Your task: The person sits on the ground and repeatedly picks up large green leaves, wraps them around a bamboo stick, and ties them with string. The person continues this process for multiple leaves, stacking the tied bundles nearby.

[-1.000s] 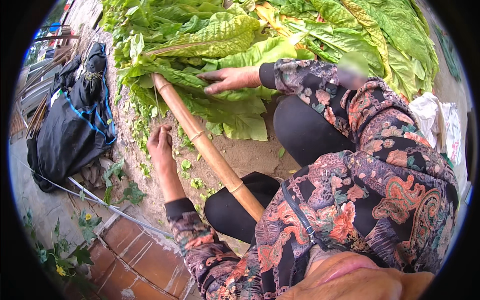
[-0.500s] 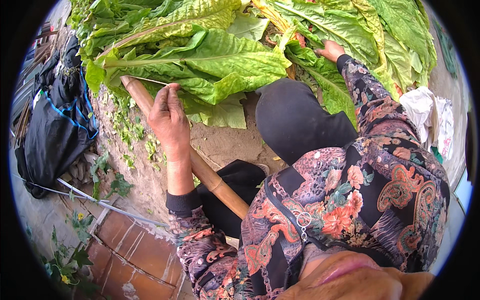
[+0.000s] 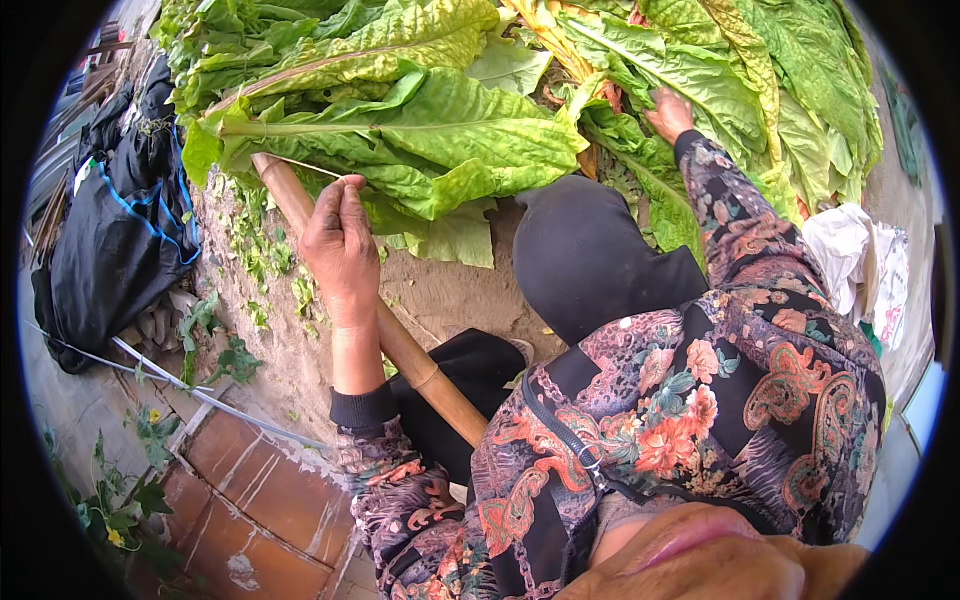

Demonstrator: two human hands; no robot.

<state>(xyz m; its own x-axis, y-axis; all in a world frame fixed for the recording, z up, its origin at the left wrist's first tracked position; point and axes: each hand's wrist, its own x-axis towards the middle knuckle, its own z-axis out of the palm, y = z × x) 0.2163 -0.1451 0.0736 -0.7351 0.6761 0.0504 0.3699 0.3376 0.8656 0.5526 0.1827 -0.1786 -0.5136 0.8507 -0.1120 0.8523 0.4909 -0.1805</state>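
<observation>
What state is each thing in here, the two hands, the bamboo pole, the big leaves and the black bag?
Left hand: fingertips pinched shut at the leaf stems, over the pole.
Right hand: resting on the leaves.
Bamboo pole: lying slanted, top end under leaves.
Leaves: piled flat, green.
Black bag: slumped on the ground.

Left hand (image 3: 342,250) raised, fingertips pinched together, forearm bare below a pushed-back patterned sleeve. Right hand (image 3: 670,113) stretched far forward, palm down, fingers curled out of sight, arm nearly straight.
</observation>
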